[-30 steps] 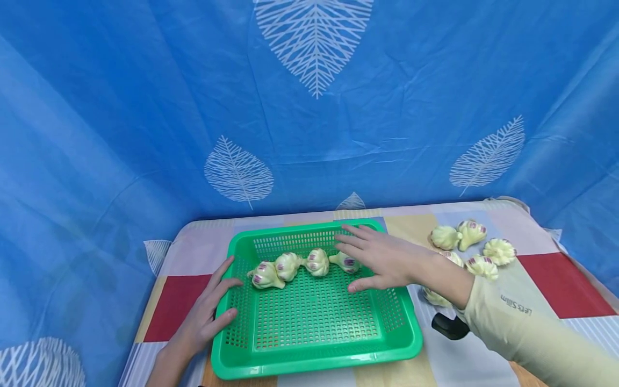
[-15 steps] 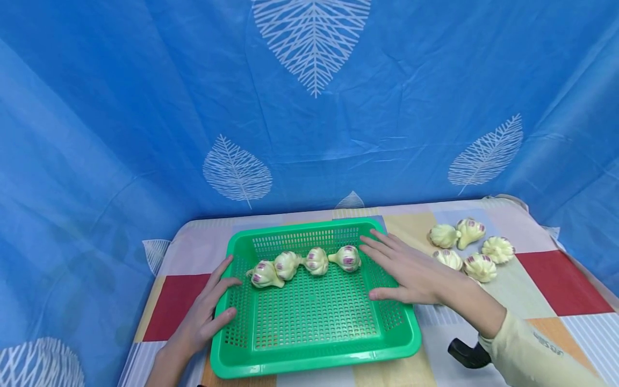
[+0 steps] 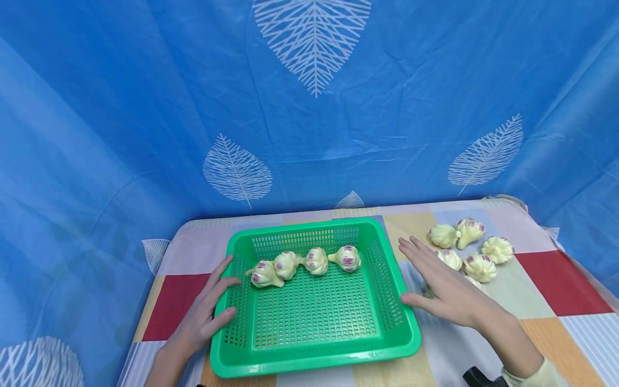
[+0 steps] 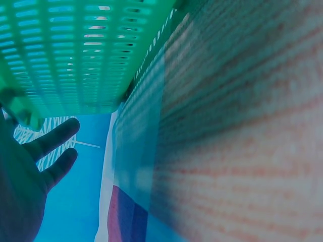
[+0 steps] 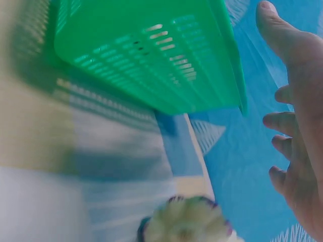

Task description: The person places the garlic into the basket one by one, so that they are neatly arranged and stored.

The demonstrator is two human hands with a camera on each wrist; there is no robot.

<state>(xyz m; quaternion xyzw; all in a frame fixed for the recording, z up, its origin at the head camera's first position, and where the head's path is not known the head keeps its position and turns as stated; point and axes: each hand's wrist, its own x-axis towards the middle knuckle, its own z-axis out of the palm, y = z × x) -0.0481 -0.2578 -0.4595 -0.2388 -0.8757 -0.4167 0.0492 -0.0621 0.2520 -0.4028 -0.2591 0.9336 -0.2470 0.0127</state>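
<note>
Blue cloth [image 3: 358,129] printed with at least six white leaves rises behind one table, which is spread with a patchwork tablecloth [image 3: 563,282]. Clock directions are read from the middle of the basket in the head view, twelve pointing toward the blue cloth.

Garlic bulbs number four inside the one green basket [image 3: 314,357], in a row along its far half: the first bulb [image 3: 265,274] at ten o'clock, the second bulb [image 3: 287,265] at eleven, the third bulb [image 3: 316,262] at twelve and the fourth bulb [image 3: 347,258] at one. More loose bulbs [image 3: 480,267] lie on the tablecloth between two and three o'clock, outside the basket; five show plainly, and at least one more is partly hidden behind the right hand.

Two bare hands flank the basket. At nine o'clock the left hand [image 3: 205,312] has its fingers spread over the rim, closed round nothing; whether they press on the plastic cannot be told. At three o'clock the right hand [image 3: 442,287] is held wide, thumb well apart from straight fingers, holding nothing, just outside the rim and near the loose bulbs. In the right wrist view one blurred bulb shows below that hand.

Farther out, at four o'clock, one black object [image 3: 479,378] sits beside the pale sleeve [image 3: 537,375].
</note>
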